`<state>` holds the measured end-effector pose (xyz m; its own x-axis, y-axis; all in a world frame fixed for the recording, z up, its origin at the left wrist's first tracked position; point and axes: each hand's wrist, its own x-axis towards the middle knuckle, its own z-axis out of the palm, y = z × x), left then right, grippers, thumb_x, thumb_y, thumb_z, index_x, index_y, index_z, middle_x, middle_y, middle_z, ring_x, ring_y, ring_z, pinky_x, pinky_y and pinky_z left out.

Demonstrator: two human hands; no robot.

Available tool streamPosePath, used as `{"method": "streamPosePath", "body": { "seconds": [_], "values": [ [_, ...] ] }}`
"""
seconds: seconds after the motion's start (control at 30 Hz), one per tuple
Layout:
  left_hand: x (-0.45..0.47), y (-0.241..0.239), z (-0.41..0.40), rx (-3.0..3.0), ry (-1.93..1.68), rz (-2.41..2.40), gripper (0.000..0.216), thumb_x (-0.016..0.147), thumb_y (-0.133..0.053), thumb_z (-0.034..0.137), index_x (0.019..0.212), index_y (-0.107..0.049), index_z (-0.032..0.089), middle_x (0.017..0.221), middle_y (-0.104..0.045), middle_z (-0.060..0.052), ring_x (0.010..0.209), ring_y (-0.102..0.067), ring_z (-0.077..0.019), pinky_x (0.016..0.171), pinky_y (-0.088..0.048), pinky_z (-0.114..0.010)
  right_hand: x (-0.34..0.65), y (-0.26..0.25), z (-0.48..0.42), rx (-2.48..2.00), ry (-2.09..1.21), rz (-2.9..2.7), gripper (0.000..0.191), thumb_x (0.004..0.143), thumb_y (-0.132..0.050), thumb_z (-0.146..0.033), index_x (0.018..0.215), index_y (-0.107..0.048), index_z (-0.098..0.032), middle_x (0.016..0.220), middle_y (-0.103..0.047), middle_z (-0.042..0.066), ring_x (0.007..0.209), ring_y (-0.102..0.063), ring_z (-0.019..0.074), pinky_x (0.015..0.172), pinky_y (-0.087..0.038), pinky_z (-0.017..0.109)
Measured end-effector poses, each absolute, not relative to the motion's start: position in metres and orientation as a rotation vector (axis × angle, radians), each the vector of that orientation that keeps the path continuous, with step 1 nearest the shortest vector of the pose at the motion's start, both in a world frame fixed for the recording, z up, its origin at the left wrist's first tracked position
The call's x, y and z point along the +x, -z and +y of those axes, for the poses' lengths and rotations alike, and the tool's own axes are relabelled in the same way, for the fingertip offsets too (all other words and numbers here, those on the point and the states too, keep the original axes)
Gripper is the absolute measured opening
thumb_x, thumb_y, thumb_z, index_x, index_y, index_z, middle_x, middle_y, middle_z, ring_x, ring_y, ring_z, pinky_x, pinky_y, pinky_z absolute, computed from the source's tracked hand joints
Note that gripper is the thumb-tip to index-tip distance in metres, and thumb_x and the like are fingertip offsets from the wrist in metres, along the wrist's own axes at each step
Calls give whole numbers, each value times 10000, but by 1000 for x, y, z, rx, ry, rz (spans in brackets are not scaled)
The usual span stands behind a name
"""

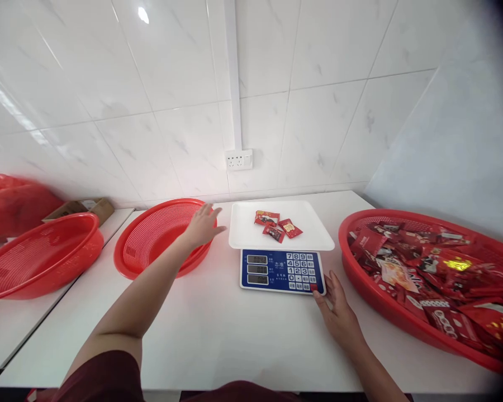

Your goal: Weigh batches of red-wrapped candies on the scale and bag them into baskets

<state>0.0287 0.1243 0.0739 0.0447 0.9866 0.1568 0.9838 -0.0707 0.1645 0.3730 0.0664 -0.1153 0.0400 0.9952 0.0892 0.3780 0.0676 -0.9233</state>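
My left hand (203,225) rests open on the right rim of an empty red mesh basket (151,237), fingers spread. My right hand (337,310) lies open on the white table beside the blue keypad front (280,271) of a digital scale, one fingertip touching its lower right corner. The scale's white tray (243,231) carries three small red snack packets (276,224). Neither hand holds anything.
A large red basket (352,273) full of red snack packets stands at the right. Another empty red basket (37,257) sits on a second table at the left, with a red bag (12,206) and a cardboard box (81,209) behind it. A wall socket (238,159) is above the scale.
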Motion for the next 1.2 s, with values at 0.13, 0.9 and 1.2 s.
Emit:
{"method": "streamPosePath", "body": {
  "seconds": [0.13, 0.9, 1.2],
  "values": [
    [84, -61, 146, 2436, -242, 1686, 691, 797, -459, 558, 1364, -259, 216, 1467, -179, -129, 1357, -59, -282, 1068, -164, -456, 372, 115, 66, -1430, -910, -1475, 772, 808, -444, -544, 1423, -76, -255, 1427, -296, 92, 1260, -359, 217, 1042, -277, 399],
    [142, -50, 201, 2537, 5, 1516, 522, 764, -517, 494, 1226, -439, 266, 1146, -531, -85, 1046, -492, -273, 831, -417, -363, 369, 107, 62, -1467, -820, -1469, 690, 812, -428, -526, 1387, -221, -206, 1392, -352, 97, 1223, -408, 238, 1023, -328, 419],
    [101, -78, 164, 2532, -386, 1724, 419, 837, -467, 314, 1246, -393, 265, 1167, -520, -42, 1015, -529, -201, 814, -433, -285, 338, 17, 98, -1300, -220, -1797, 426, 863, -379, -406, 1229, -471, -208, 1253, -485, 93, 1187, -417, 237, 999, -343, 424]
  ]
}}
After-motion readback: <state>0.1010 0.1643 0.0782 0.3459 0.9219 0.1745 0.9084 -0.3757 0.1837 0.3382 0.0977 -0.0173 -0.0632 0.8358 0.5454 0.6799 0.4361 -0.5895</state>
